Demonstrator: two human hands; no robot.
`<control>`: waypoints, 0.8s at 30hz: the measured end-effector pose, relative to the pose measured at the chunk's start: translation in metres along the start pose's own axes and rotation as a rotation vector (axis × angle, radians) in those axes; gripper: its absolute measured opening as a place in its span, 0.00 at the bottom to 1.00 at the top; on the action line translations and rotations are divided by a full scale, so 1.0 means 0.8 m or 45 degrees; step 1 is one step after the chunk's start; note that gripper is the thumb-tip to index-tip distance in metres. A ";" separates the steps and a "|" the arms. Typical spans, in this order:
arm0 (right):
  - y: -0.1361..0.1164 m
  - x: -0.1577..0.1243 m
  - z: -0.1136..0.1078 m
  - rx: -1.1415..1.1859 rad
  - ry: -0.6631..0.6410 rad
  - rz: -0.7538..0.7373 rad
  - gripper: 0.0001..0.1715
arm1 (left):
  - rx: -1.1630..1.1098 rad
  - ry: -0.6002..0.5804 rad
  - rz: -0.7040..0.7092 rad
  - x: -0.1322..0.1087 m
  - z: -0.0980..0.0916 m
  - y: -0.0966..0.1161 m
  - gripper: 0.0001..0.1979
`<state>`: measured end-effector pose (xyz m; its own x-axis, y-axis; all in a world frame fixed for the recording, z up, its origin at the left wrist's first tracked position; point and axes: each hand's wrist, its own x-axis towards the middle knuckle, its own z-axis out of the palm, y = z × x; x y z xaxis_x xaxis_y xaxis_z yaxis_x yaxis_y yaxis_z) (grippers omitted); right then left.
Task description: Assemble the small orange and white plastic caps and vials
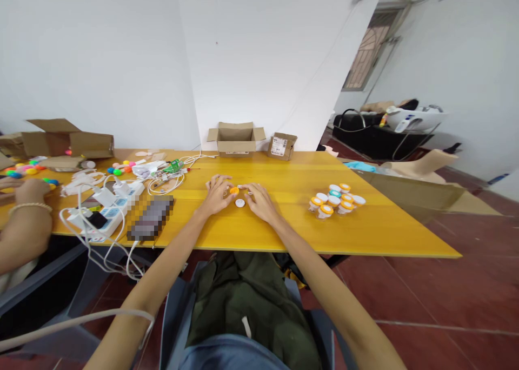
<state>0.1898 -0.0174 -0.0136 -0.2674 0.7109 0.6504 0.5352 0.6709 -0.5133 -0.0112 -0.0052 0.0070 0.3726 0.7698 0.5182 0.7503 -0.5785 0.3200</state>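
My left hand [218, 195] rests over the table with its fingers curved around a small clear jar with an orange lid [234, 190]; the lid shows by the thumb, and most of the jar is hidden. Opposite it, my right hand [261, 201] has its fingers bent down over something clear and small, mostly covered by the fingers. Between the hands, nearer to me, is a round white lid [240, 203]; whether a jar is under it I cannot tell. Several small clear jars [325, 212] with orange, white and teal lids stand grouped to the right.
An open cardboard box [236, 146] and a smaller box [280, 146] stand against the wall. Left are a phone [151, 218], a power strip [117, 210] with tangled cables and a green circuit board [174, 166]. Another person's arm [30, 218] reaches in beside coloured balls [30, 170].
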 end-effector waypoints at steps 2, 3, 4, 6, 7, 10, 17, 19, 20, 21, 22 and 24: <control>-0.002 0.000 0.001 0.093 0.011 -0.047 0.16 | -0.057 0.017 -0.015 0.001 -0.001 0.004 0.13; -0.003 0.000 0.001 0.137 0.009 -0.063 0.16 | -0.080 0.019 -0.022 0.002 -0.001 0.006 0.13; -0.003 0.001 0.002 0.176 0.007 -0.071 0.16 | -0.098 0.014 -0.026 0.002 -0.002 0.008 0.13; -0.003 0.003 0.003 0.244 0.009 -0.058 0.14 | -0.119 -0.008 -0.024 0.003 -0.002 0.013 0.13; -0.002 0.004 0.004 0.276 0.017 -0.040 0.13 | -0.125 -0.017 -0.019 0.003 -0.003 0.015 0.13; -0.002 0.008 0.005 0.390 0.047 0.037 0.11 | -0.136 -0.010 -0.006 0.005 -0.004 0.018 0.14; -0.005 0.014 0.005 0.688 0.029 0.296 0.13 | -0.193 0.014 -0.032 0.007 -0.008 0.017 0.17; -0.004 0.014 0.003 0.737 0.016 0.338 0.15 | -0.199 0.008 -0.034 0.007 -0.008 0.017 0.17; -0.004 0.014 0.001 0.755 0.009 0.347 0.16 | -0.198 0.004 -0.033 0.007 -0.008 0.017 0.18; -0.004 0.014 0.000 0.768 0.004 0.352 0.17 | -0.195 0.000 -0.031 0.007 -0.008 0.018 0.18; -0.004 0.015 -0.001 0.776 0.000 0.353 0.17 | -0.191 -0.003 -0.031 0.007 -0.008 0.018 0.18; -0.005 0.015 -0.003 0.782 -0.006 0.362 0.19 | -0.177 -0.012 -0.026 0.006 -0.008 0.018 0.18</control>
<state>0.1861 -0.0121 -0.0023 -0.1875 0.8774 0.4416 0.0331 0.4550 -0.8899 -0.0017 -0.0114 0.0195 0.3635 0.7839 0.5033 0.6753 -0.5939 0.4372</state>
